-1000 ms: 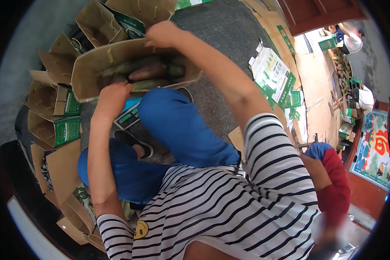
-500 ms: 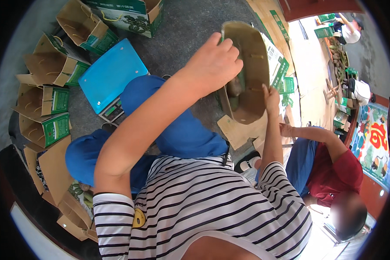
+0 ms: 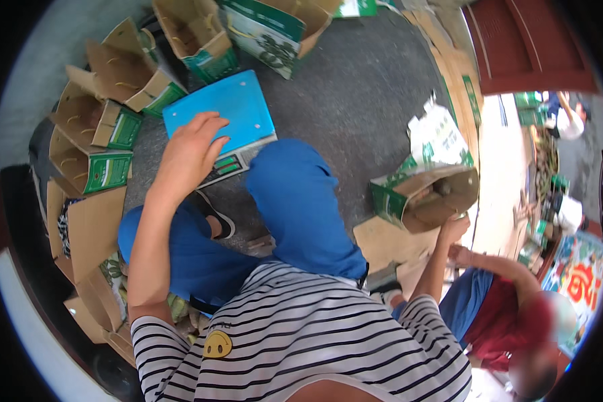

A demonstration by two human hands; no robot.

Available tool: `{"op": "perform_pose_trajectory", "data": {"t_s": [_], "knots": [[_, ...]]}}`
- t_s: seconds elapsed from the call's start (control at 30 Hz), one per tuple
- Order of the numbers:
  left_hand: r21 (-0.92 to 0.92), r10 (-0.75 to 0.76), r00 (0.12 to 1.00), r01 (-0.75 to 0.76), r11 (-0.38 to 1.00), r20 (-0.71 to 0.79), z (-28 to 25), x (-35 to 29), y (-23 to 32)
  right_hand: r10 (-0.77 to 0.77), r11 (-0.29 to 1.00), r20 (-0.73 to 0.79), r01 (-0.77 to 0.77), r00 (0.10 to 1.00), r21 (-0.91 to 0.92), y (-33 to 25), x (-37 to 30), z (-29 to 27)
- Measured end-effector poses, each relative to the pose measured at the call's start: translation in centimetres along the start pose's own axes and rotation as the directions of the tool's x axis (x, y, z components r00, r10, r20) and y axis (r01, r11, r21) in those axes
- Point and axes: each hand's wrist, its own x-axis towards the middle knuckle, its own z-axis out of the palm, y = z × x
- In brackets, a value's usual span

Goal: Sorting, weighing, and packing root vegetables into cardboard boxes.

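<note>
My left hand (image 3: 191,157) is over the near corner of a blue-topped weighing scale (image 3: 244,100), fingers bent and a little apart, with nothing in it. Whether it touches the scale's top I cannot tell. On my right, my right hand (image 3: 454,229) is closed on the near rim of a green and brown cardboard carton (image 3: 390,199). The carton is open at the top, and some brownish produce (image 3: 422,195) shows inside. A cord handle at the grip is too small to make out.
Several open green cartons (image 3: 117,130) with cord handles curve around the left and far side. A white-green bag or sheet (image 3: 439,137) lies beyond the held carton. A co-worker in a dark red shirt (image 3: 482,321) sits close on my right, one hand near mine.
The carton has gone from mid-air ahead of me down to the right. My left hand has let go of it and swung left to the scale; my right hand still grips it.
</note>
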Motion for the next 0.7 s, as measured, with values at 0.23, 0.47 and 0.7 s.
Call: {"op": "perform_pose_trajectory", "data": {"t_s": [0.23, 0.47, 0.7], "knots": [[0.290, -0.236, 0.945, 0.165, 0.943, 0.228, 1.8, -1.2, -2.9, -0.769, 0.468, 0.054, 0.503, 0.638, 0.727, -30.6, 0.6, -4.0], [0.253, -0.207, 0.962, 0.158, 0.954, 0.180, 2.2, -0.3, -3.1, -0.779, 0.310, -0.279, 0.732, 0.562, 0.607, -55.4, -2.6, -3.2], [0.233, -0.221, 0.963, 0.182, 0.955, 0.152, 2.3, -1.6, -3.9, -0.866, 0.473, 0.090, 0.747, 0.492, 0.468, -56.6, -2.6, -4.3]]}}
